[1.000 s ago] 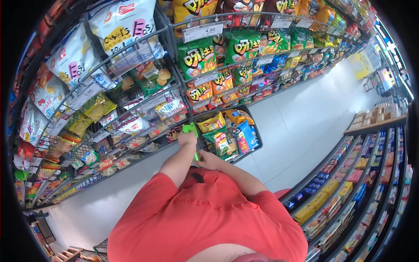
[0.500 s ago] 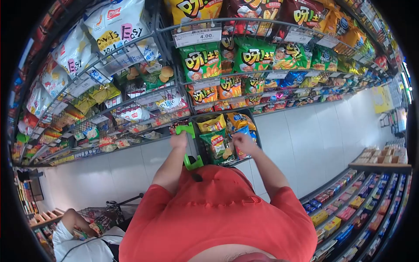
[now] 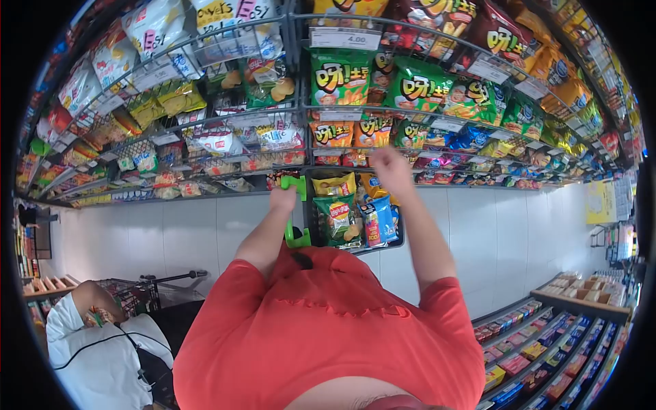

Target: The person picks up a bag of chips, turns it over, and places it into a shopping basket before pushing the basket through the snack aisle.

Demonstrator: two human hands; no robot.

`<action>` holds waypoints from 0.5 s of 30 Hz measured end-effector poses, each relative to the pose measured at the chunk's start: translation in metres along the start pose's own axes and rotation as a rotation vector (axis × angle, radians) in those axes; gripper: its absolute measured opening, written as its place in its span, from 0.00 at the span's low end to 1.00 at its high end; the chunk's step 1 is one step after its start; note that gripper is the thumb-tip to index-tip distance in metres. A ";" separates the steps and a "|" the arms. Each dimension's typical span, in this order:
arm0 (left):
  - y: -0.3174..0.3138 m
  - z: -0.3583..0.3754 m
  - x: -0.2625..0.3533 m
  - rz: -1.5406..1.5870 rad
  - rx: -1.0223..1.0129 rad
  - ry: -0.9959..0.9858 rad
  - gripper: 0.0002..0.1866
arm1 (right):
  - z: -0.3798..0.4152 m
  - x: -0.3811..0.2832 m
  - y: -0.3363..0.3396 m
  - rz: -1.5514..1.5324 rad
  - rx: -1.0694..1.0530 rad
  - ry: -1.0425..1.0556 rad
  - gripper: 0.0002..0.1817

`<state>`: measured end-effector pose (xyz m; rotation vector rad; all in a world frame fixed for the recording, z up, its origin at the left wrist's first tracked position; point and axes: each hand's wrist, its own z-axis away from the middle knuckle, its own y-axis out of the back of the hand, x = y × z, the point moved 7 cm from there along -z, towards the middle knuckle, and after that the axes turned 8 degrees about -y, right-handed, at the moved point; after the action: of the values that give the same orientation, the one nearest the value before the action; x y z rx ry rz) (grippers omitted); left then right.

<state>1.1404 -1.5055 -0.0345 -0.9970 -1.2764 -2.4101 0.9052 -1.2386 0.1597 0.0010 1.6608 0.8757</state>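
My left hand (image 3: 283, 197) is wrapped round the green handle (image 3: 295, 183) of a dark basket (image 3: 402, 240). Inside the basket lie a green chip bag (image 3: 337, 220), a yellow bag (image 3: 335, 185), an orange bag partly hidden behind my right forearm, and a blue and white bag (image 3: 375, 222). My right hand (image 3: 389, 164) is raised above the basket's far right side, before the lowest wire shelf. Its fingers look curled, but blur hides whether anything is between them.
Wire shelves (image 3: 304, 157) full of chip bags run across the far side. A person in a white top (image 3: 102, 348) is at the lower left beside a shopping cart (image 3: 147, 290). Racks of small packages (image 3: 547, 348) stand at the lower right, above a tiled floor (image 3: 478, 232).
My right hand has moved up and away from the blue and white bag, which now lies in the basket. The view has shifted, while my left hand still holds the handle.
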 end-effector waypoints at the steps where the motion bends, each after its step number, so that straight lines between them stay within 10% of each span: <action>1: -0.003 0.002 -0.004 0.028 -0.030 0.026 0.28 | 0.016 -0.001 -0.033 0.004 -0.061 0.070 0.09; 9: -0.013 0.001 -0.011 0.015 -0.093 -0.049 0.26 | 0.171 0.052 -0.260 -0.095 -0.853 -0.076 0.26; 12: 0.016 0.035 0.019 -0.193 -0.013 -0.172 0.25 | 0.142 0.051 -0.230 -0.019 -0.666 -0.233 0.26; 14: 0.048 0.070 0.073 -0.423 0.435 -0.922 0.23 | 0.125 0.066 -0.222 -0.090 -0.516 -0.292 0.22; 15: 0.056 0.070 0.079 -0.421 0.427 -0.928 0.23 | 0.119 0.074 -0.225 -0.142 -0.500 -0.355 0.21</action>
<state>1.1420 -1.4743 0.0811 -1.9407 -2.3607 -1.7429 1.0830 -1.3037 -0.0257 -0.2863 1.0705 1.0907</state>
